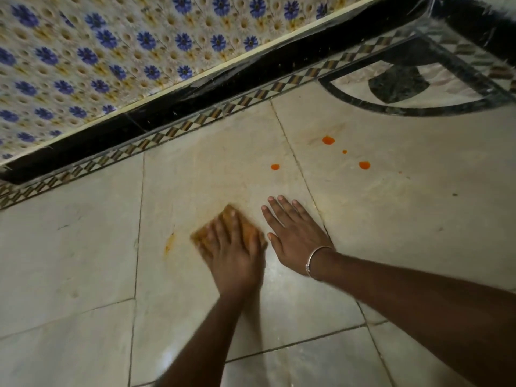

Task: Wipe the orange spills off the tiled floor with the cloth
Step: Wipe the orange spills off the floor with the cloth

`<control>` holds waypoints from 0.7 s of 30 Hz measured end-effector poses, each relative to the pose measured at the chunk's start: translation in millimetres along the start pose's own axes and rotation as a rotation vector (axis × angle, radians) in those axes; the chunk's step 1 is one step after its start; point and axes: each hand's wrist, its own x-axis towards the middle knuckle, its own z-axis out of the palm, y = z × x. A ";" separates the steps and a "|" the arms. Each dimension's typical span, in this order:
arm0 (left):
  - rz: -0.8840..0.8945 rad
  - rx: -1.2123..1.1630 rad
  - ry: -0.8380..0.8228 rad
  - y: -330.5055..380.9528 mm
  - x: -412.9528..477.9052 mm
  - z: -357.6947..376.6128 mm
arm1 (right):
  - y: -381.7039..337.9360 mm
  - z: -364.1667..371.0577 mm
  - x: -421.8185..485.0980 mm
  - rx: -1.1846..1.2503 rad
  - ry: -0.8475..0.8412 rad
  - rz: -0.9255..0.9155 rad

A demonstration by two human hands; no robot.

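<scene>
Fingers (223,227) of the left hand (234,258) lie spread and fairly straight over the orange-stained cloth (199,237), pressing it to the tiled floor (83,261), though they are blurred. The right hand (296,236), with a metal bangle (310,260) on its wrist, rests flat with straight fingers just beside the cloth. Orange spills (328,140) dot the tiles beyond, and an orange smear (169,243) lies left of the cloth.

The left hand (233,255) is lying on the cloth (201,238) on the tiled floor (69,261); the right hand (296,233) is resting just right of it; spill drops (328,140) are sitting beyond.
</scene>
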 end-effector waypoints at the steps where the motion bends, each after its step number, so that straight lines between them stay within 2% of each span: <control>1: 0.086 0.026 -0.011 -1.1 22.2 -3.1 | 1.1 -0.3 0.3 0.000 -0.001 -0.004; 3: 0.176 0.087 -0.027 -20.6 60.6 -10.2 | 2.2 0.0 0.5 0.002 -0.003 -0.009; 4: 0.159 0.093 -0.033 -36.4 73.5 -13.9 | 1.7 -0.1 0.8 0.004 -0.002 -0.008; 8: -0.206 -0.048 0.020 -77.6 58.3 -21.1 | 1.0 1.5 -0.6 0.009 -0.002 -0.002; 10: -0.345 -0.074 0.076 -58.5 22.7 -16.8 | 1.2 2.3 -0.3 0.000 0.002 0.006; 11: -0.352 -0.069 0.080 -41.7 3.6 -13.4 | 0.6 2.0 -0.4 -0.002 0.002 0.009; 14: -0.167 -0.009 0.028 0.9 -16.6 0.7 | -1.0 1.6 -0.7 -0.009 0.001 0.006; 17: 0.039 0.054 -0.009 2.8 29.2 -2.2 | -0.2 -0.4 0.2 -0.017 0.002 -0.005; 19: 0.062 0.083 -0.022 -17.4 61.8 -8.0 | 0.3 0.1 -0.1 -0.026 -0.007 -0.008; 21: -0.034 0.030 -0.003 -40.6 78.3 -11.8 | -0.5 0.0 -0.5 -0.016 -0.014 -0.002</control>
